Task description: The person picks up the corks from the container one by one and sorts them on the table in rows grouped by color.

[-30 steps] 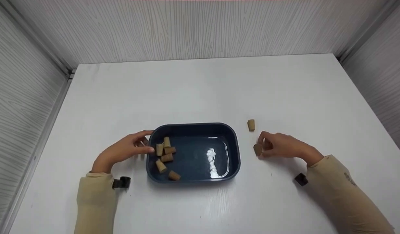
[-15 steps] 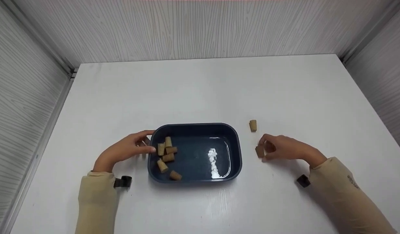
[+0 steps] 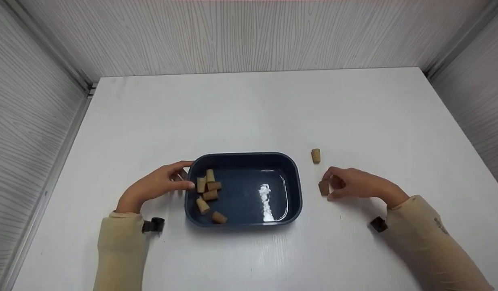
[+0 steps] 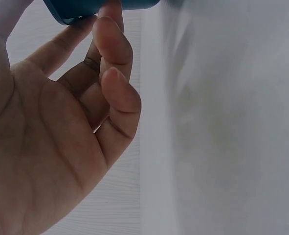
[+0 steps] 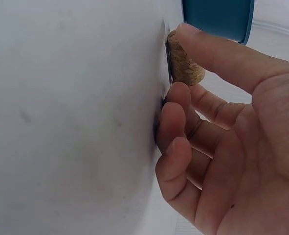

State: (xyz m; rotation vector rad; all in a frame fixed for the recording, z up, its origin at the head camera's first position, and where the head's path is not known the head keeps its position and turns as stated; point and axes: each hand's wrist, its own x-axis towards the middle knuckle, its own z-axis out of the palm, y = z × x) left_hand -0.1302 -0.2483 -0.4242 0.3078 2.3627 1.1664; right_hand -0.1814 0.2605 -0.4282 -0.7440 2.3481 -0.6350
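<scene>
A dark blue rectangular plastic container [image 3: 244, 224] stands on the white table. Several tapered cork stoppers [image 3: 210, 195] lie at its left end. My left hand [image 3: 154, 186] holds the container's left wall, thumb at the rim and fingers outside. In the left wrist view, fingers of the left hand [image 4: 85, 98] reach the container's blue wall [image 4: 76, 10]. To the right of the container, my right hand [image 3: 352, 184] has thumb and forefinger around a brown cork stopper [image 3: 323, 188] on the table. The right wrist view shows the thumb against this stopper [image 5: 186, 63].
One lighter cork stopper [image 3: 316, 156] stands apart, behind the right hand's fingers. White wood-grain panels [image 3: 249, 36] enclose the table [image 3: 249, 109] at the back and both sides. A dark wrist camera [image 3: 379, 224] sits below the right wrist.
The view has shifted slightly. My right thumb has moved a little off the stopper's near side, so more of the stopper shows. The left hand and container keep their places.
</scene>
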